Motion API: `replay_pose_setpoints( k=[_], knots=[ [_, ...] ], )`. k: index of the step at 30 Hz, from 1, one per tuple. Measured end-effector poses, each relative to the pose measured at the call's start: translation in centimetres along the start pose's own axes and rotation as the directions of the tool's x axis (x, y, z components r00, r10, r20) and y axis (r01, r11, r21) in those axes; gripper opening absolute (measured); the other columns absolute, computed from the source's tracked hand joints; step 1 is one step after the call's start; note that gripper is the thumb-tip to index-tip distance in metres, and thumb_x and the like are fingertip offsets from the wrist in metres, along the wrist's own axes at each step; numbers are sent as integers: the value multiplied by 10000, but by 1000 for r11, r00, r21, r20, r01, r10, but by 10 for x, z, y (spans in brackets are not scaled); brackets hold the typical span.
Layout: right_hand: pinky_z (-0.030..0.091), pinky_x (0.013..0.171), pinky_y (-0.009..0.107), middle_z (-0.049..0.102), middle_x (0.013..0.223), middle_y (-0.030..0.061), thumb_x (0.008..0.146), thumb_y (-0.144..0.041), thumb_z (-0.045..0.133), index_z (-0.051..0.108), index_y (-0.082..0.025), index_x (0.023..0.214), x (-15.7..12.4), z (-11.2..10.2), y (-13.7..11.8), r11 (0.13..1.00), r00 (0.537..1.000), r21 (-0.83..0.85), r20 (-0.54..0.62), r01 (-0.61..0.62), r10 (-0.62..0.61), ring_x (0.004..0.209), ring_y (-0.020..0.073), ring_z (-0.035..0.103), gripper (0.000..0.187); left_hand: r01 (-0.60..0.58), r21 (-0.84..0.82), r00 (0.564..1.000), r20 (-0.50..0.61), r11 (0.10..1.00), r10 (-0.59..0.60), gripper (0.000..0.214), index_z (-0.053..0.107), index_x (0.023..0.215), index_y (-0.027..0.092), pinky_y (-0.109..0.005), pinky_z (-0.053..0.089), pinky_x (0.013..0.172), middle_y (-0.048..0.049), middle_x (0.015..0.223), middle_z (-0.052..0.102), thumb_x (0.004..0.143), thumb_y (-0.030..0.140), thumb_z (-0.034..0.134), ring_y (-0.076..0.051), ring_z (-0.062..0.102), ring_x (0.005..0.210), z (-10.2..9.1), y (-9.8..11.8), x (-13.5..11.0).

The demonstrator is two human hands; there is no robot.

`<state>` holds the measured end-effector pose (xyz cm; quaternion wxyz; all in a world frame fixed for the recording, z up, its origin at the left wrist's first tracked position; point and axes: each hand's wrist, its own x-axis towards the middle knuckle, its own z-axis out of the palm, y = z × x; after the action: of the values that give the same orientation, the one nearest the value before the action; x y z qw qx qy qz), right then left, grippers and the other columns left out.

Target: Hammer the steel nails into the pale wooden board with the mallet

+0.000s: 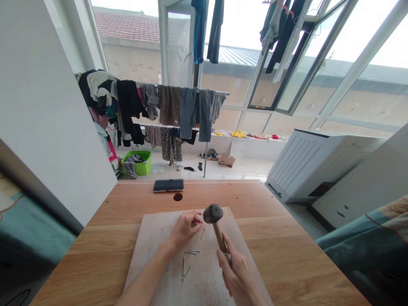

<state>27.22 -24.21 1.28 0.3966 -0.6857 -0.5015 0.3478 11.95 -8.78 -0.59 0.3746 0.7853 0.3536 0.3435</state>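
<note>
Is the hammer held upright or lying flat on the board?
Upright: right hand grips the hammer handle low, head raised above the board.

My left hand [185,227]: bare, slim fingers, at 6 o'clock.
My left forearm [148,276]: bare and unsleeved, down to the bottom edge.
My right hand [237,276]: bare, at 5 o'clock, wrist cut off by the edge.

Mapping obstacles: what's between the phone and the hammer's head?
Head view: between the phone and the hammer's head lie a round hole in the wooden table and the board's far edge.
</note>
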Motion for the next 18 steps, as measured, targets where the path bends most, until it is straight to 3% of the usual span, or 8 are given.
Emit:
replay_pose_setpoints(
  k=[5,13,16,18],
  knots=[
    [522,447,240,665,544,5,932,-638,427,487,-160,1477,0,6,4,999,997,-30,-62,39,-41,481,209,671,728,-44,36,999,-5,998,44,325,699,1056,205,-264,494,752,6,810,762,769,78,618,-158,650,726,0,-2,1],
    [549,477,253,622,463,-18,954,-602,425,487,-147,1472,2,7,5,997,997,-43,-51,62,-65,519,232,711,692,-37,10,999,-14,999,37,332,692,1083,193,-247,492,719,1,830,761,785,79,598,-147,634,710,2,-3,0],
    [593,587,275,733,618,35,963,-587,418,492,-157,1472,2,7,8,992,993,-78,-58,96,-101,677,258,762,670,-37,15,999,-8,999,37,327,696,1068,194,-246,480,715,1,816,754,778,77,601,-150,626,711,0,1,0],
    [601,753,300,802,888,95,965,-564,428,494,-158,1473,3,6,10,984,990,-117,-37,131,-136,869,274,768,653,-37,15,999,3,999,37,326,698,1045,200,-242,471,712,1,819,746,765,69,594,-152,625,722,-2,4,0]
  ],
)
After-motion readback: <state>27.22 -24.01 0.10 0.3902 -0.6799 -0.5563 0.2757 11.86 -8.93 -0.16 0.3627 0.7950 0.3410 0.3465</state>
